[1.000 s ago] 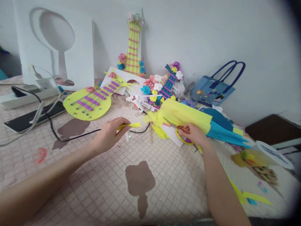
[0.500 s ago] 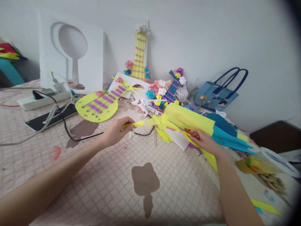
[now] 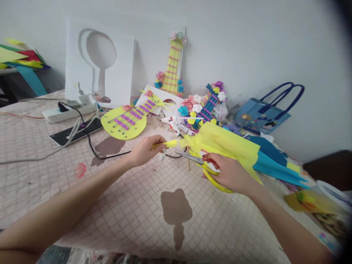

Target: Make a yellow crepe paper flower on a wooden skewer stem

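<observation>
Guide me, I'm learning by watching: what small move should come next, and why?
Probably bring the scissors up to the yellow strip: the left hand holds it with one end sticking out, and the right hand has the scissors' tips near that end.

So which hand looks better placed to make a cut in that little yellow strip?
Probably the right hand: it holds the scissors, their blades pointing towards the yellow strip. The left hand pinches that strip, so it seems better suited to steadying it.
</observation>
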`<state>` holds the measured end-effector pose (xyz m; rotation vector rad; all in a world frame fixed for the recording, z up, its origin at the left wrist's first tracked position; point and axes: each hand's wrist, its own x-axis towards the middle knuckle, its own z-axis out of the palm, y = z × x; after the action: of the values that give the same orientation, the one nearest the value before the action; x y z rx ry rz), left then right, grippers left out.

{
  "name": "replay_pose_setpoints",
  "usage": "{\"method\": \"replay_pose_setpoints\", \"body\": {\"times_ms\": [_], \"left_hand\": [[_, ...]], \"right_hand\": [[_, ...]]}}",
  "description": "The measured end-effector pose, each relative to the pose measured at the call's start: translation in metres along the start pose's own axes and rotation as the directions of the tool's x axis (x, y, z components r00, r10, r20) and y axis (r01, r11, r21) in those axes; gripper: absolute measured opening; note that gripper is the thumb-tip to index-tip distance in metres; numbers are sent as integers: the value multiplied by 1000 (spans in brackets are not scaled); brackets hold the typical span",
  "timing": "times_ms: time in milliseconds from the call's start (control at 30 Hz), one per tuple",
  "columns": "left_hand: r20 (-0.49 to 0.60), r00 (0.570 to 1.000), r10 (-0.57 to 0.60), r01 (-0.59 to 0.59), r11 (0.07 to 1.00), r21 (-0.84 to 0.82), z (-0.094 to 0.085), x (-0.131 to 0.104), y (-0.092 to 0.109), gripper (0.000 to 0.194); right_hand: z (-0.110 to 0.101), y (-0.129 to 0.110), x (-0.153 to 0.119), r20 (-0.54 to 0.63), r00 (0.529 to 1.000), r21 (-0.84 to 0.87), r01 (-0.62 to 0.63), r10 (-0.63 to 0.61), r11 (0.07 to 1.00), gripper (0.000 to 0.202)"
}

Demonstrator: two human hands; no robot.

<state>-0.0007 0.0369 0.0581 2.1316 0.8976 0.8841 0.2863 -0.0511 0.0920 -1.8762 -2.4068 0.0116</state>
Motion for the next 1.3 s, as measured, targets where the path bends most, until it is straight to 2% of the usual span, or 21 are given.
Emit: {"method": "replay_pose_setpoints", "body": {"times_ms": [133, 333, 467, 633, 833, 1067, 1300], "left_hand": [[18, 1000, 13, -13, 1000, -16, 1, 0, -2, 13], [-12, 1000, 23, -22, 992, 126, 0, 0, 0, 13], [-4, 1000, 29, -28, 987, 161, -1, -1, 1, 14], [3, 1000, 31, -32, 988, 148, 0, -1, 1, 14], [1, 1000, 22, -22, 987, 162, 2, -2, -1, 15], [-15, 999, 29, -26, 985, 170, 5, -2, -6, 17], [-21, 1000, 6, -4, 994, 108, 8, -2, -9, 13]], "right_hand": [[1, -8, 10, 18, 999, -60, 40, -39, 997, 46], [-1, -14, 19, -14, 999, -109, 51, -52, 993, 44], [-3, -16, 20, -1, 998, -140, 55, -55, 989, 42], [-3, -17, 21, -26, 997, -132, 63, -67, 989, 40], [-4, -16, 22, 12, 999, -181, 51, -50, 982, 42], [-6, -21, 24, -1, 998, -165, 58, -59, 985, 40], [-7, -24, 26, -14, 997, -137, 73, -76, 988, 36]]}}
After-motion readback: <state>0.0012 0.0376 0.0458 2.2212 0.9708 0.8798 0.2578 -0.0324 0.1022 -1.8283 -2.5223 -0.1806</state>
